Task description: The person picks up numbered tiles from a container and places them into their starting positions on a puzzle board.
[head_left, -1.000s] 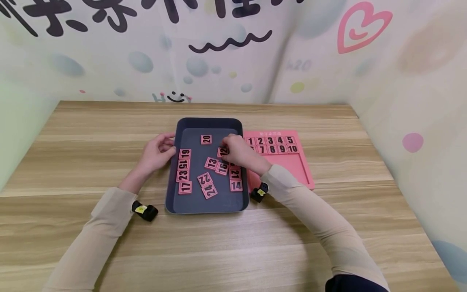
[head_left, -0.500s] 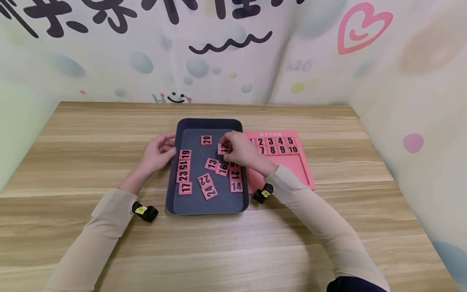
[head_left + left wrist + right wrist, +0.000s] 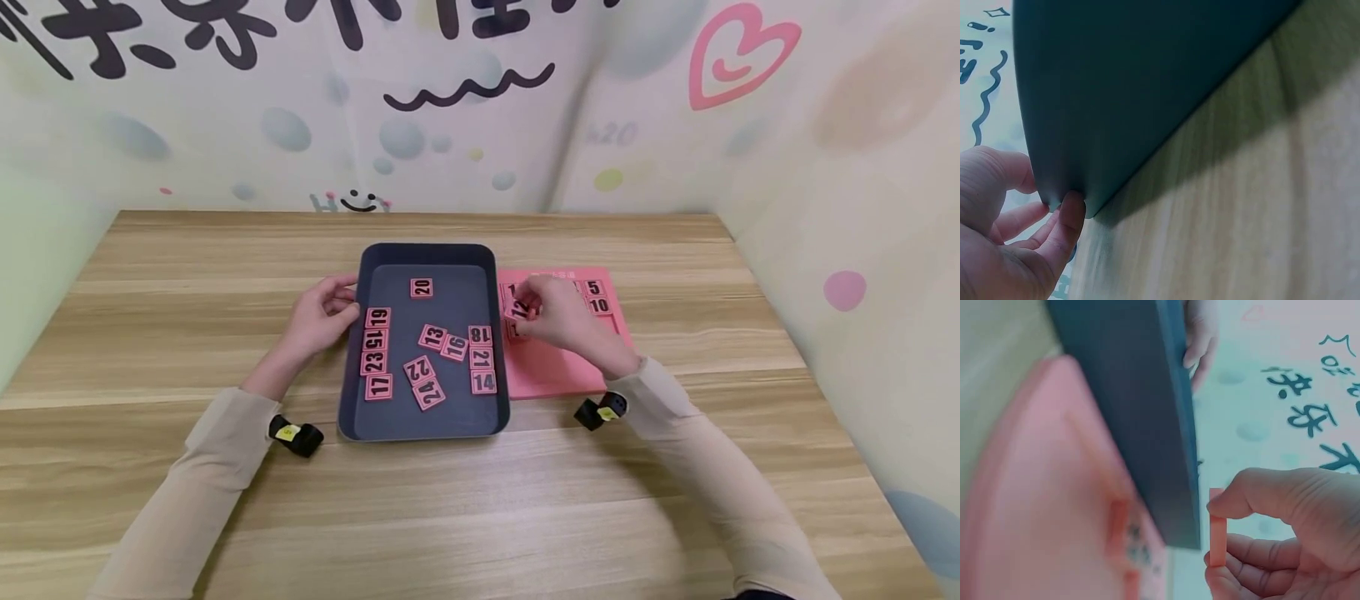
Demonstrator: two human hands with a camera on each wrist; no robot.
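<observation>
My right hand (image 3: pixel 558 312) pinches a pink number tile (image 3: pixel 518 309) marked 12 between thumb and fingers, over the left side of the pink number-puzzle board (image 3: pixel 558 371). In the right wrist view the tile (image 3: pixel 1217 540) is seen edge-on, apart from the board. Tiles 1, 5 and 10 show on the board; the hand covers others in its top rows. My left hand (image 3: pixel 321 317) rests its fingertips against the left wall of the dark grey tray (image 3: pixel 427 427). Thumb and fingertips touch the tray's outer side (image 3: pixel 1104 94) in the left wrist view.
Loose tiles lie in the tray: 20 (image 3: pixel 422 287) near the top, a column from 19 (image 3: pixel 378 317) down the left, 13 (image 3: pixel 432 337) in the middle, 14 (image 3: pixel 483 382) at right. The tray abuts the board on the wooden table (image 3: pixel 225 250), with a printed wall (image 3: pixel 300 167) behind.
My right hand has lifted tile 12 from the tray and carried it right, over the board. Tile 18 in the tray is now uncovered. The left hand stays at the tray.
</observation>
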